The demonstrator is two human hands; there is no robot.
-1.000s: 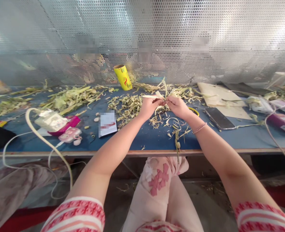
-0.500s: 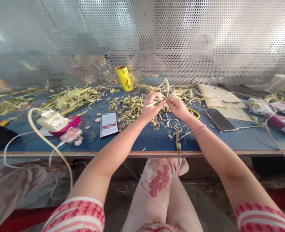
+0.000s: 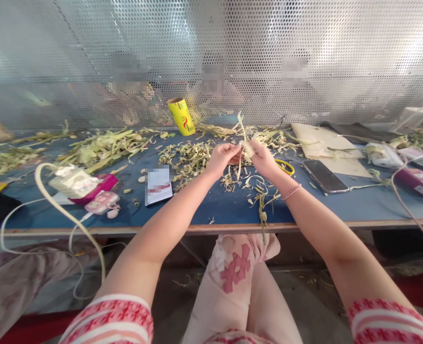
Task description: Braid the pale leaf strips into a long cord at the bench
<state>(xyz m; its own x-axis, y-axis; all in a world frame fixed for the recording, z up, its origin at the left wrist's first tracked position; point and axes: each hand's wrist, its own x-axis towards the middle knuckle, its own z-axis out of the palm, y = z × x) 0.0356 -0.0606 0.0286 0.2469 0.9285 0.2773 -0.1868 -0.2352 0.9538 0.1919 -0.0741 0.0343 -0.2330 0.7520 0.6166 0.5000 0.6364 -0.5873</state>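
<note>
Over the middle of the blue table, my left hand (image 3: 223, 158) and my right hand (image 3: 261, 156) are raised close together. A pale green plant strip (image 3: 241, 125) stands up between them, its lower part pinched in my right fingers. The thumb and forefinger of my left hand close on the same pale piece from the left. Curled plant scraps (image 3: 188, 160) lie beneath and behind both hands. A yellow ring (image 3: 285, 166) rests beside my right wrist.
A yellow tube (image 3: 182, 117) stands near the perforated metal panel (image 3: 211, 28). On the left are a stalk pile (image 3: 107, 147), a power strip (image 3: 89, 187) with cables, and a lit screen (image 3: 159, 186). To the right lie a dark phone (image 3: 325, 176) and brown cardboard (image 3: 326, 143).
The plant strip has changed shape, its looped top now straighter. My left hand has shifted slightly left and down. The whole view has moved a little.
</note>
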